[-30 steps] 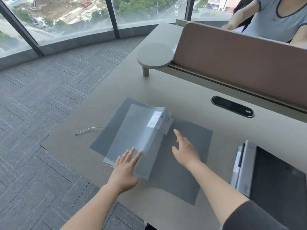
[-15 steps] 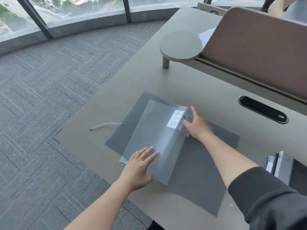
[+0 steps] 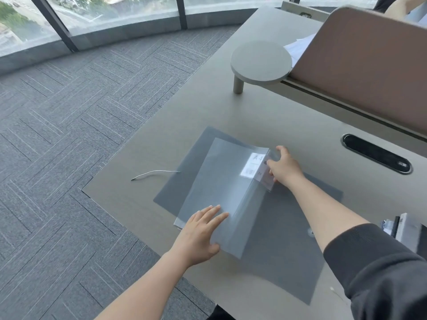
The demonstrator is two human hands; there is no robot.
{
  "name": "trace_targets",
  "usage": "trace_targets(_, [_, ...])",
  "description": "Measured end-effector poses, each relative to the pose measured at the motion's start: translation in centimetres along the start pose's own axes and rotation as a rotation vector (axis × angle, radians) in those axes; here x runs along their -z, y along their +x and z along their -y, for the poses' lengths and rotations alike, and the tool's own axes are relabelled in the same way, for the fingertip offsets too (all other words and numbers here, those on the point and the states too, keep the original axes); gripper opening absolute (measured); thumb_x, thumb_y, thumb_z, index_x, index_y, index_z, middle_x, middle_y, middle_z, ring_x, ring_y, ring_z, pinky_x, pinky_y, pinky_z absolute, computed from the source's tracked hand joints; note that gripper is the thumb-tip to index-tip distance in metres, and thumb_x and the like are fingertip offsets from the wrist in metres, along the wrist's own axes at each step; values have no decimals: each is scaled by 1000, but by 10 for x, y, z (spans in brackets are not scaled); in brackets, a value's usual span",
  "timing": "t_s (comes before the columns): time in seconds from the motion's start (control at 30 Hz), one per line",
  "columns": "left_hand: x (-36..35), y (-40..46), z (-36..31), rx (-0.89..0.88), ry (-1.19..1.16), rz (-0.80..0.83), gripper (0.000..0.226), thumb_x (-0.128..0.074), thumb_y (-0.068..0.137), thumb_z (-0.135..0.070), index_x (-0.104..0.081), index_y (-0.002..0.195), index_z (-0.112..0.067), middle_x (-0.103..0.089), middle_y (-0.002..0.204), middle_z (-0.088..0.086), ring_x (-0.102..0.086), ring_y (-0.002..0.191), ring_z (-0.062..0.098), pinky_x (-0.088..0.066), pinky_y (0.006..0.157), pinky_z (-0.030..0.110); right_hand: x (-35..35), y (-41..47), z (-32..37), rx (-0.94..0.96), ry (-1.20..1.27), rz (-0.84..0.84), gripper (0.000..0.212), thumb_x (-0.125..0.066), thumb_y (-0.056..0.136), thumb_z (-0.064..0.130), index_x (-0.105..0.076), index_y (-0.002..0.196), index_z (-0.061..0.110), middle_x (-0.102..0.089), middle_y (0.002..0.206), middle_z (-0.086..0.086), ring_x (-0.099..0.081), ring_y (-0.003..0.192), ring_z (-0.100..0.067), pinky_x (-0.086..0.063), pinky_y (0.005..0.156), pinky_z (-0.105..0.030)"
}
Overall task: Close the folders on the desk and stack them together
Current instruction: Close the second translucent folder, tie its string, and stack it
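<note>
A translucent grey folder (image 3: 221, 188) with a white A4 label lies on a dark grey mat (image 3: 284, 257) on the desk (image 3: 265, 112). Its cover is closed over, the spine edge slightly raised on the right side. My left hand (image 3: 198, 234) lies flat on the folder's near left corner, fingers spread. My right hand (image 3: 283, 167) grips the far right corner by the label at the spine. More folders (image 3: 402, 227), stacked, peek in at the right edge of the frame.
A thin white wire (image 3: 154, 174) lies on the desk left of the mat. A round raised shelf (image 3: 261, 62) and a brown divider panel (image 3: 369, 65) stand at the back. A black cable port (image 3: 376, 153) sits to the right. Another person is beyond the divider.
My right hand has reached from the mat to the folder's labelled far corner and taken hold of it. The left hand stays pressed on the near corner. The view has shifted left.
</note>
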State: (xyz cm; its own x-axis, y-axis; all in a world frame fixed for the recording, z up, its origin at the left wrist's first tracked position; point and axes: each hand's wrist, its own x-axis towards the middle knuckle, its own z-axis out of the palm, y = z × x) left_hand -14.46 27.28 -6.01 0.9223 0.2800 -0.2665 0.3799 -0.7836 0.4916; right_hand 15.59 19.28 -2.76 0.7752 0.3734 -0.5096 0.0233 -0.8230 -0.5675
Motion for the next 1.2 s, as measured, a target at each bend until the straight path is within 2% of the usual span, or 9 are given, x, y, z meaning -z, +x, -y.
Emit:
trace_targets(0.1, [1, -1, -2, 0, -2, 10, 80, -53, 72, -34, -34, 150, -31, -29, 160, -1, -24, 147, 23, -20, 119, 34, 4, 1, 0, -19, 4, 10, 77, -49, 80, 35, -20, 151, 36, -70, 110, -10, -68, 83, -30, -57, 80, -41])
trace_targets(0.23, [4, 1, -2, 14, -13, 1, 80, -48, 71, -37, -35, 149, -30, -30, 159, -1, -25, 147, 23, -22, 119, 35, 6, 4, 8, -9, 54, 50, 64, -53, 85, 26, -38, 147, 27, -64, 74, -3, -58, 58, -20, -50, 54, -31])
trace_targets(0.4, [-2, -3, -1, 17, -2, 8, 82, -45, 68, -34, -35, 149, -30, -30, 159, 1, -27, 146, 24, -29, 116, 43, 9, -1, 7, 60, 164, -39, 32, -53, 87, 25, -53, 118, 18, -61, 67, -4, -56, 56, -21, -57, 66, -42])
trace_targets(0.5, [-2, -6, -4, -1, 2, 25, 87, -53, 69, -23, -28, 152, -30, -25, 161, 1, -24, 147, 24, -29, 116, 43, 22, -13, 8, 129, 296, -111, 11, -54, 88, 25, -58, 94, 16, -59, 58, -4, -53, 52, -22, -53, 59, -36])
trace_targets(0.7, [15, -8, -26, -29, -43, 87, 103, -64, 70, -62, -8, 153, -41, -3, 163, -13, -5, 150, 12, -11, 121, 30, 48, -47, 18, 321, 528, -66, 19, -59, 92, 11, -56, 73, 15, -54, 52, -9, -49, 44, -20, -43, 47, -27])
trace_targets(0.8, [28, 7, -52, 59, -181, -39, 99, -61, 72, -69, -12, 153, -40, -8, 163, -15, -9, 150, 13, -16, 121, 34, 62, -69, 24, 392, 627, -22, 18, -59, 93, 7, -57, 75, 12, -54, 48, -6, -48, 43, -20, -43, 45, -26])
trace_targets(0.97, [59, 40, -111, 110, -357, -345, 79, -73, 78, -47, -36, 146, -33, -35, 153, -12, -29, 141, 8, -28, 105, 22, 80, -106, 32, 513, 713, 13, 20, -58, 94, 4, -57, 76, 13, -55, 46, -6, -46, 42, -20, -43, 50, -28])
trace_targets(1.13, [81, 53, -153, 134, -400, -541, 52, -70, 81, -31, -55, 130, -29, -62, 123, -12, -56, 110, 13, -48, 85, 34, 95, -135, 38, 607, 772, 22, 21, -57, 95, 5, -56, 76, 15, -54, 50, -10, -44, 47, -22, -42, 59, -32])
trace_targets(1.2, [85, 52, -165, 118, -388, -605, 32, -68, 82, -24, -63, 114, -24, -64, 89, -15, -56, 83, 13, -46, 70, 33, 99, -145, 40, 646, 788, 33, 21, -57, 95, 5, -56, 77, 15, -54, 51, -9, -43, 46, -21, -41, 56, -30])
